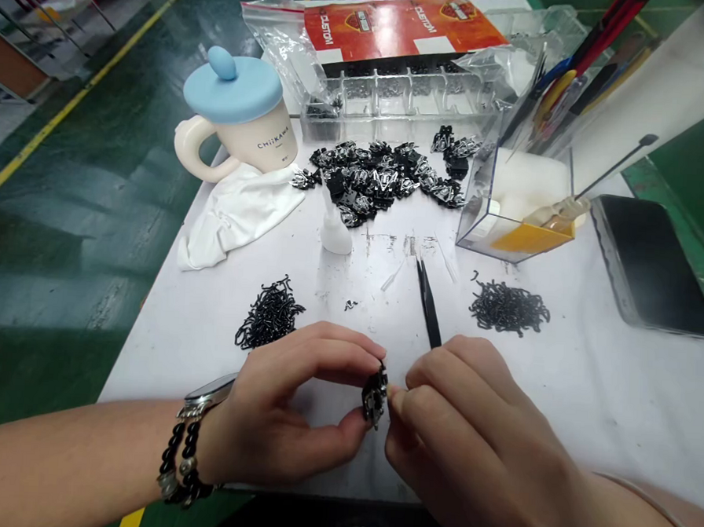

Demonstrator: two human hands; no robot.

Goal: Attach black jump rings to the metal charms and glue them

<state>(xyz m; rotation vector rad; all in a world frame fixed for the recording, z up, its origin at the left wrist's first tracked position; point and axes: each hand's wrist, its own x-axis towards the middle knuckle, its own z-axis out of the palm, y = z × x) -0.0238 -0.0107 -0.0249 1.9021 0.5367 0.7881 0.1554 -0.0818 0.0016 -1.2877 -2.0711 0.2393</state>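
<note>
Between the thumb and fingertips of my left hand [297, 402] is a small black-and-silver part [374, 394], held on edge above the table front. My right hand [473, 427] is closed in a pinch right at that part's right side; whatever its fingertips hold is hidden. Black tweezers [426, 303] point away from me, their rear end hidden behind my right hand, so I cannot tell whether they lie on the table or are gripped. A pile of small black bent pieces [271, 313] lies beyond my left hand, and a similar pile [509, 307] beyond my right.
A heap of black-and-silver parts [386, 175] lies mid-table, before a clear compartment tray [391, 128]. A small white bottle [335, 235] stands nearer. A lidded mug [242, 108] and white cloth [236, 214] are left; a clear tool holder [519, 233] and phone [652, 263] are right.
</note>
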